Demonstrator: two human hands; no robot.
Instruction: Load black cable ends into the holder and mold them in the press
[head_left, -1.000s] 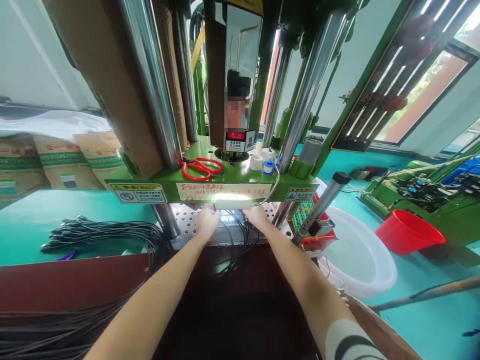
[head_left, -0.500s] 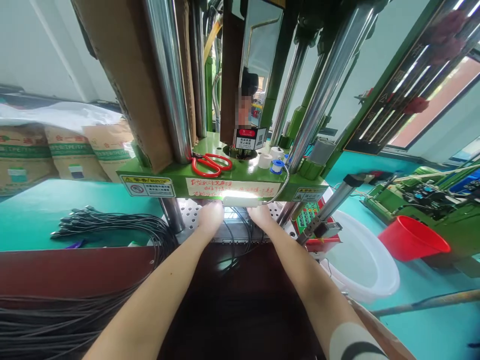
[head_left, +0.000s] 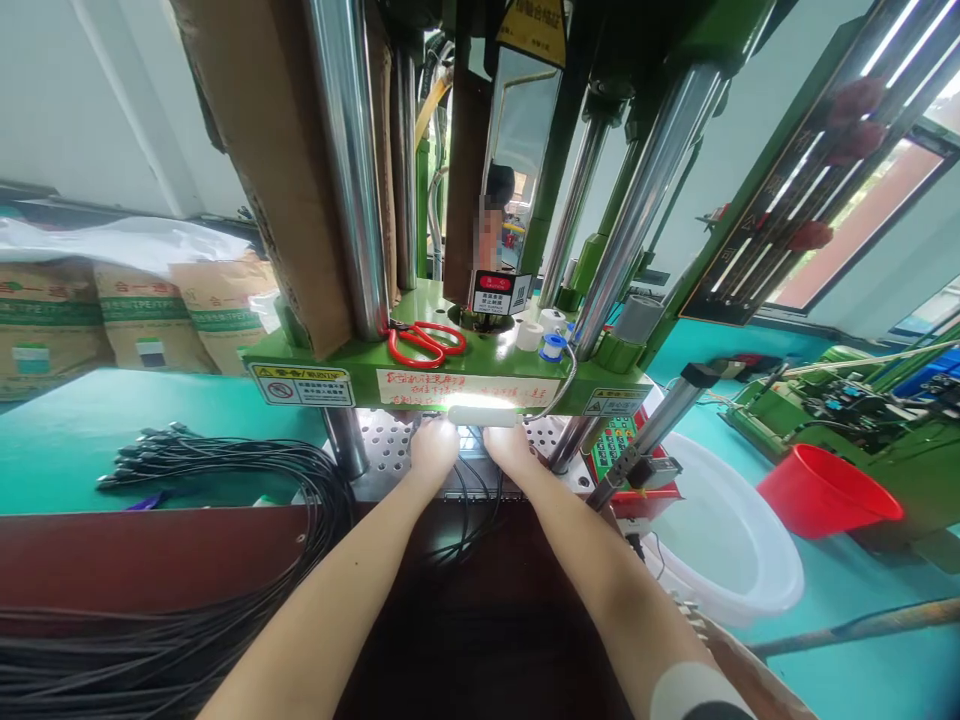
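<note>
A green machine (head_left: 487, 352) stands over the left hand (head_left: 435, 445) and right hand (head_left: 508, 448); black cables (head_left: 465, 495) trail between them, and whether either hand grips anything cannot be told.

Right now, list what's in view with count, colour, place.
press: one, green, centre
scissors: one, red-handled, on press
rolls: several, white and blue, on press
cardboard: several, brown, on press
lamp: one, white, press's front edge
cables: many, black, left and between hands
sacks: three, brown, far left
control panel: one, red-green, right
tub: one, white, right
bucket: one, red, far right
left hand: one, bare, by lamp
right hand: one, bare, by lamp
</note>
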